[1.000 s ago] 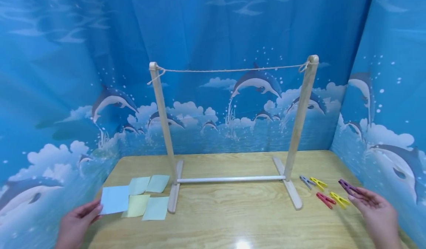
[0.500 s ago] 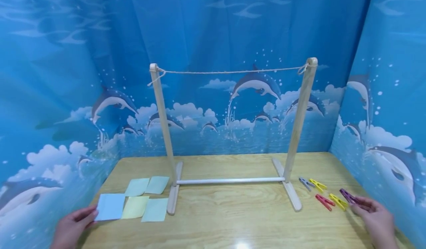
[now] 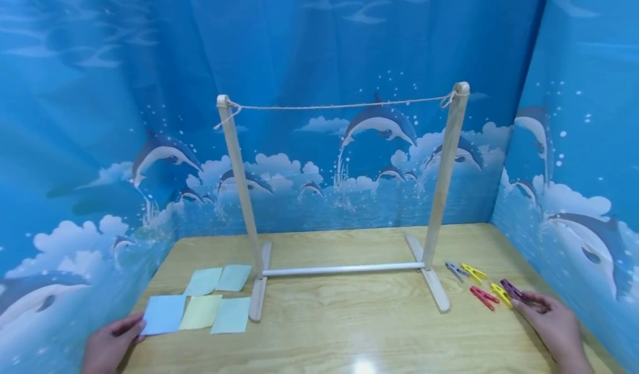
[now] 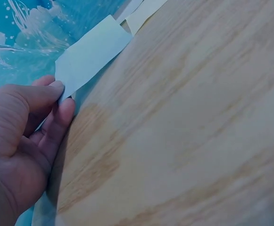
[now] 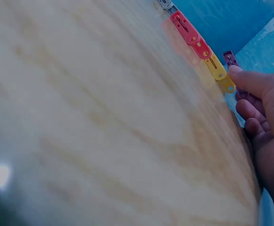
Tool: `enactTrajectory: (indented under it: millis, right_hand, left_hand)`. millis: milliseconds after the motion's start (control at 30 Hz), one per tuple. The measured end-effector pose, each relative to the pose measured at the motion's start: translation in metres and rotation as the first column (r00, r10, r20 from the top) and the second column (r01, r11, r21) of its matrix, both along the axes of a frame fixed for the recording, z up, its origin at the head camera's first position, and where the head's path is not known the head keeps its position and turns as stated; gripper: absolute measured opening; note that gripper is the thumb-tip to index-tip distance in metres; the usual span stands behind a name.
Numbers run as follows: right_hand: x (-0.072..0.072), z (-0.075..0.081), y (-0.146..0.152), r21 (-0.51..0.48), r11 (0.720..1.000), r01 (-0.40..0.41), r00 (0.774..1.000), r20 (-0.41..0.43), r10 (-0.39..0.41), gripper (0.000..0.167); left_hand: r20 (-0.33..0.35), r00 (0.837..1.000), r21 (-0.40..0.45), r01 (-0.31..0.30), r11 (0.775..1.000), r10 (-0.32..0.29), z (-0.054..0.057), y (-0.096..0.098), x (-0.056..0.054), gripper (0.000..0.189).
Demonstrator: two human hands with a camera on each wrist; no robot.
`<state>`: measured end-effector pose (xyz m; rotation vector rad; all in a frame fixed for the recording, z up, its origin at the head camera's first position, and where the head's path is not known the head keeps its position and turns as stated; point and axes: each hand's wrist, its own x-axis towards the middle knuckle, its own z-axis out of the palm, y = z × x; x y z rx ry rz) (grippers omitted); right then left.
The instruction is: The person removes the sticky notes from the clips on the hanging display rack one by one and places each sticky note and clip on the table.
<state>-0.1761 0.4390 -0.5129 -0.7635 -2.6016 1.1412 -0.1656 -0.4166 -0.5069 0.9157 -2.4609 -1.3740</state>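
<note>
My left hand pinches the near left corner of a light blue square of paper at the table's left side. In the left wrist view the thumb lies on top of the blue paper and a finger is beneath. On the right, my right hand holds a purple clothespin between thumb and fingers, low over the table. A yellow clothespin lies right beside it. Farther left are a red clothespin, a grey clothespin and another yellow clothespin.
A wooden stand with a string tied between its two posts stands mid-table. Pale green papers and a yellow paper lie left of it. Dolphin-print curtains surround the wooden table.
The left hand has lowered the blue paper beside the other papers. My right hand has moved the purple clothespin down and left, closer to the yellow one.
</note>
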Motion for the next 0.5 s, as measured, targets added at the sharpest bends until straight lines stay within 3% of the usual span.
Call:
enactTrajectory:
  millis: [200,500]
  right_hand:
    - [-0.004,-0.002,-0.004,-0.065,0.993,0.1,0.995,0.005,-0.1,0.065]
    - [-0.009,-0.001,-0.007,-0.02,0.996,0.089,0.994,0.061,-0.088,0.067]
  left_hand:
    - [-0.006,1.0,-0.07,0.004,0.998,-0.005,-0.002,-0.004,0.004,0.046]
    - [-0.001,1.0,-0.152,-0.015,0.988,0.015,0.002,0.003,0.014,0.052]
